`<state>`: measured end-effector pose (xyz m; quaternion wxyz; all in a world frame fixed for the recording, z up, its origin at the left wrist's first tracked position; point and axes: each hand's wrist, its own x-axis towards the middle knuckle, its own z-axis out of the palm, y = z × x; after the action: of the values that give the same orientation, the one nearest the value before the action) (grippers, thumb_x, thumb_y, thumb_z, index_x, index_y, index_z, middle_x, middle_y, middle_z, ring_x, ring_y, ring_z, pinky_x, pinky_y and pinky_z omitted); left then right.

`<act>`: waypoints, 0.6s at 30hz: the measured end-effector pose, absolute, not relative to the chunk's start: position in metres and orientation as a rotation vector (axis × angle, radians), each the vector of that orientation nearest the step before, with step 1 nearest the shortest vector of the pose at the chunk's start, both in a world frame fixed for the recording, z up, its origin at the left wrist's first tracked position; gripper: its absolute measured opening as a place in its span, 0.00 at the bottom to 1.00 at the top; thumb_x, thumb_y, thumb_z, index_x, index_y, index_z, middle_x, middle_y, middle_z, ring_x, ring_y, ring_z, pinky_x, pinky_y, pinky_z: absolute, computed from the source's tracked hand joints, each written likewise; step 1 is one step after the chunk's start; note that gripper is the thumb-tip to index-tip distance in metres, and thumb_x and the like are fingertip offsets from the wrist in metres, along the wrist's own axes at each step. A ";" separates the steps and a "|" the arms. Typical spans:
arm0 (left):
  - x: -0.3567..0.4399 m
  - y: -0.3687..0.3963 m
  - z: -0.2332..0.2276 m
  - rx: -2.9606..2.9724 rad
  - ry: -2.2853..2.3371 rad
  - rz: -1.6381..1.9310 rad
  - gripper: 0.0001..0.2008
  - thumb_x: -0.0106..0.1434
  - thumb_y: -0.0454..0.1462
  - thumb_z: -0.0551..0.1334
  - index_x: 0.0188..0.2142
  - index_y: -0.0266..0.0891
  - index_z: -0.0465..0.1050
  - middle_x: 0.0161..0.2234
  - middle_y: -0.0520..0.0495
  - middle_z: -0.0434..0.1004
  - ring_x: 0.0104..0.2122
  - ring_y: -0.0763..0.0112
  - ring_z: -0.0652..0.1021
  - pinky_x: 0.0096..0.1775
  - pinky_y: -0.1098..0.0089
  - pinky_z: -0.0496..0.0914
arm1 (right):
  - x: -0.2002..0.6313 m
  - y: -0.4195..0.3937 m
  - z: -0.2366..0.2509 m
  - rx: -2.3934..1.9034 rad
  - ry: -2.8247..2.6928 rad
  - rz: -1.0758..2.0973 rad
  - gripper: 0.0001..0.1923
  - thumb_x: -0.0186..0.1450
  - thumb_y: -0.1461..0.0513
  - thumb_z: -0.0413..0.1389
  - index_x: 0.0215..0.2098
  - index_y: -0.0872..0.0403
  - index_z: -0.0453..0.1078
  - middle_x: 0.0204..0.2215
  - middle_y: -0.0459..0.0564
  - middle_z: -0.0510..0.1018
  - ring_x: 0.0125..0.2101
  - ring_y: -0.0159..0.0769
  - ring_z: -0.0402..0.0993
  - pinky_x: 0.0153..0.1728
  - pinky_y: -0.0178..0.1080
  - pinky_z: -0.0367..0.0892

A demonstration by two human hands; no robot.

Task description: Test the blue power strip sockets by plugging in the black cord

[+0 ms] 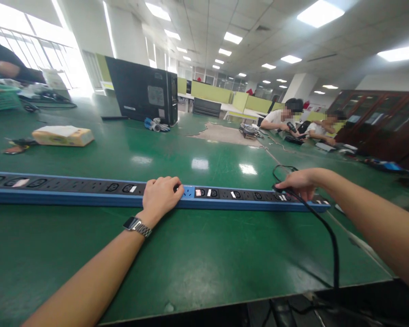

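A long blue rack power strip (221, 204) with a row of black sockets lies across the green tabletop, several sockets bearing white or pink stickers. My left hand (162, 194) is closed over the strip near its middle, fingers curled over the far edge, beside a blue socket section (189, 191). Near the strip's right end, my right hand (298, 182) pinches a black plug (278, 187) low over the sockets. Whether the plug is seated in a socket is hidden. From this hand a black power cord (334, 240) loops down to the table's front edge.
A tissue pack (64, 136) and a black computer tower (143, 93) with gloves (157, 125) before it stand behind the strip. A green basket (2, 100) is at far left. Two people sit at the far right, another at the left. Dark cables (293, 311) lie below the front edge.
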<state>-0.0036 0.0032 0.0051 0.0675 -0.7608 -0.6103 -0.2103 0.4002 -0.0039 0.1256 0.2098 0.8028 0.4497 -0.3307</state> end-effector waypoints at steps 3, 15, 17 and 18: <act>-0.003 0.001 0.007 -2.288 -1.831 -0.627 0.15 0.65 0.44 0.51 0.35 0.45 0.75 0.36 0.46 0.80 0.39 0.60 0.75 0.43 0.59 0.61 | 0.389 0.000 0.109 2.196 1.218 -0.942 0.31 0.68 0.43 0.38 0.27 0.58 0.67 0.19 0.53 0.71 0.18 0.34 0.69 0.21 0.36 0.66; -0.002 0.001 0.008 -2.292 -1.851 -0.637 0.14 0.65 0.44 0.52 0.35 0.45 0.76 0.36 0.46 0.79 0.39 0.60 0.75 0.43 0.60 0.61 | 0.385 0.004 0.099 2.240 1.259 -0.842 0.30 0.68 0.43 0.38 0.24 0.55 0.64 0.16 0.49 0.65 0.17 0.32 0.65 0.20 0.35 0.65; -0.002 0.002 0.007 -2.296 -1.848 -0.635 0.15 0.65 0.44 0.51 0.35 0.45 0.75 0.36 0.46 0.79 0.39 0.60 0.75 0.43 0.60 0.61 | 0.385 0.003 0.099 2.245 1.236 -0.873 0.30 0.67 0.42 0.39 0.22 0.55 0.62 0.14 0.46 0.62 0.15 0.30 0.61 0.20 0.35 0.64; -0.003 0.002 0.007 -2.296 -1.849 -0.634 0.14 0.65 0.44 0.51 0.35 0.45 0.75 0.36 0.46 0.79 0.39 0.60 0.75 0.43 0.60 0.61 | 0.386 0.002 0.099 2.243 1.222 -0.889 0.30 0.67 0.42 0.40 0.22 0.55 0.62 0.14 0.45 0.60 0.14 0.29 0.59 0.20 0.35 0.64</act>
<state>-0.0026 0.0023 0.0071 0.0630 -0.7600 -0.6120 -0.2097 0.3857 0.0019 0.0989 0.2165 0.8097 0.4411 -0.3210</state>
